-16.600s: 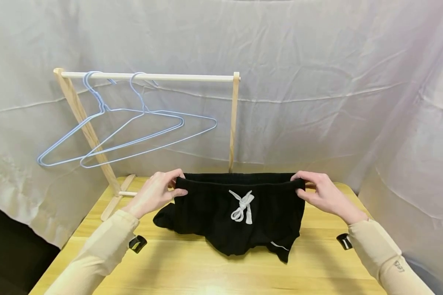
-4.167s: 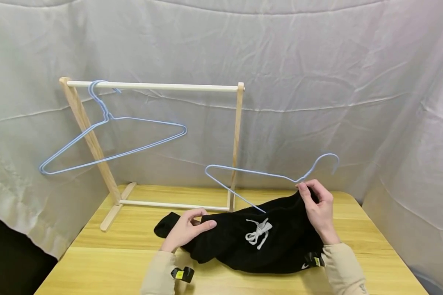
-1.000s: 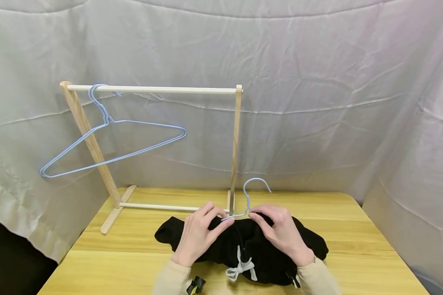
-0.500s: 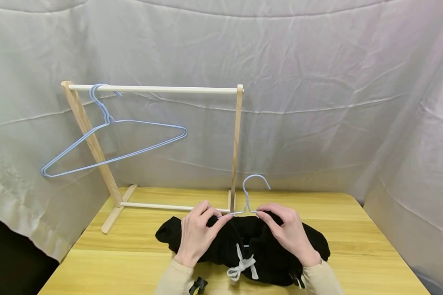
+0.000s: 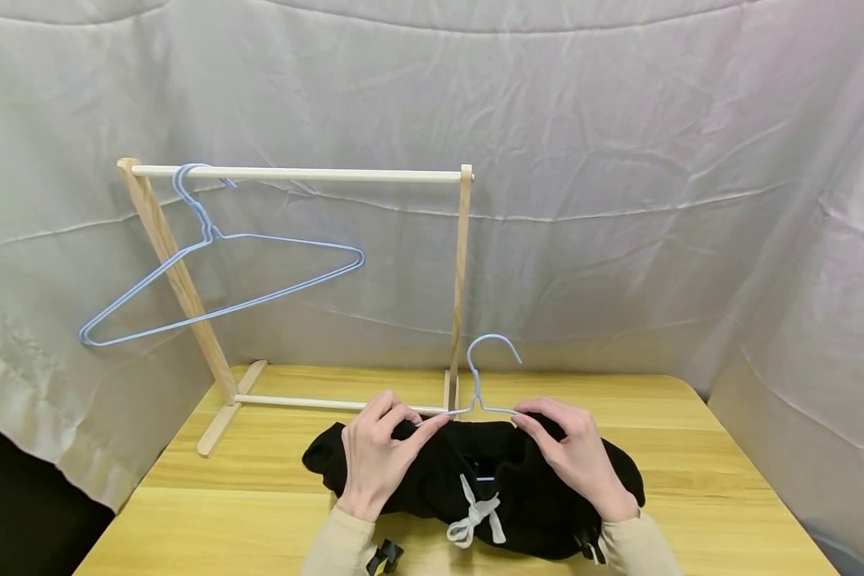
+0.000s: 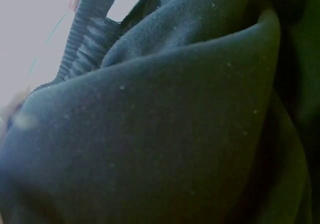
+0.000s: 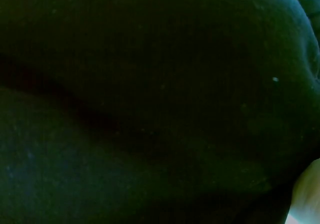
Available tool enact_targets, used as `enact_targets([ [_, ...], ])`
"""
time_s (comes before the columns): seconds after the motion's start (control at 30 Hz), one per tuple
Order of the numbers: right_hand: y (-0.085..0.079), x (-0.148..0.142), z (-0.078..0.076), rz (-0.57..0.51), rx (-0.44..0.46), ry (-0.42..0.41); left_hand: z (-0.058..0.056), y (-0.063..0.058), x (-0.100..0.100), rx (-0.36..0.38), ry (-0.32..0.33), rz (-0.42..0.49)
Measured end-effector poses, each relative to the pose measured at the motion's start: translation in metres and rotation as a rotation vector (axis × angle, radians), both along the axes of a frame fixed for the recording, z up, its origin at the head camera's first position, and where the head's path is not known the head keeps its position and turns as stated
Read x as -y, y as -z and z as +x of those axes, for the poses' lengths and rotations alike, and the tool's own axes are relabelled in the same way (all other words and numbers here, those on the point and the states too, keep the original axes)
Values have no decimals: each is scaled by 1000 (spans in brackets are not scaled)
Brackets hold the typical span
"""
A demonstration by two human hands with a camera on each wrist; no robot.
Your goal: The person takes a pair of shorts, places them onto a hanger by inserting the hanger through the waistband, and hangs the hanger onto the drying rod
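Note:
A pair of black drawstring shorts (image 5: pixel 533 512) lies bunched on the table, with a pale bow at the waistband. A light blue hanger (image 5: pixel 478 392) sits inside the waist, its hook standing up; a bit of its lower bar shows through the waist opening. My left hand (image 5: pixel 378 460) pinches the hanger's left shoulder and the waistband between thumb and fingers. On the other side, my right hand (image 5: pixel 579 452) pinches the right shoulder near the waistband edge. Black cloth (image 6: pixel 150 124) fills most of the left wrist view, ribbed elastic at its upper left. Dark cloth (image 7: pixel 150 84) fills the right wrist view.
A wooden rack (image 5: pixel 462 280) with a white top rail (image 5: pixel 295 174) stands at the back left. More blue hangers (image 5: pixel 259 301) hang near the rail's left end. Grey curtain (image 5: pixel 619 200) surrounds the wooden table (image 5: pixel 691 480) at the back and sides.
Earlier, one hanger left the rail and went into the shorts' waist. Over the last second the hands have spread apart along its shoulders, the hook rising slightly and shifting left.

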State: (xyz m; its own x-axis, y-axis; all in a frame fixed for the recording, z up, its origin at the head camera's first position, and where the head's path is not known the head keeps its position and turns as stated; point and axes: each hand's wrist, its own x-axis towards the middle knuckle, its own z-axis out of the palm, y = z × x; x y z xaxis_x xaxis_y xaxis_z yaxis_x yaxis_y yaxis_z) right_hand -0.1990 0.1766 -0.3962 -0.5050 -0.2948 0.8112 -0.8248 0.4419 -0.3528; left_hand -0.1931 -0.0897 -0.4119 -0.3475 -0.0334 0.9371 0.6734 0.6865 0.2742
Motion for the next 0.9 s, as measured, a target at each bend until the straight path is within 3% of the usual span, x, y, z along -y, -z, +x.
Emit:
enact_targets([
  [0.3, 0, 0, -1, -1, -32, -16, 1, -1, 0, -14, -66, 18],
  [0.47, -3, -1, -1, 0, -20, -5, 2, -1, -1, 19, -84, 15],
  [0.9, -14, 3, -3, -10, -18, 0, 6, -10, -2, 172, 6, -131],
])
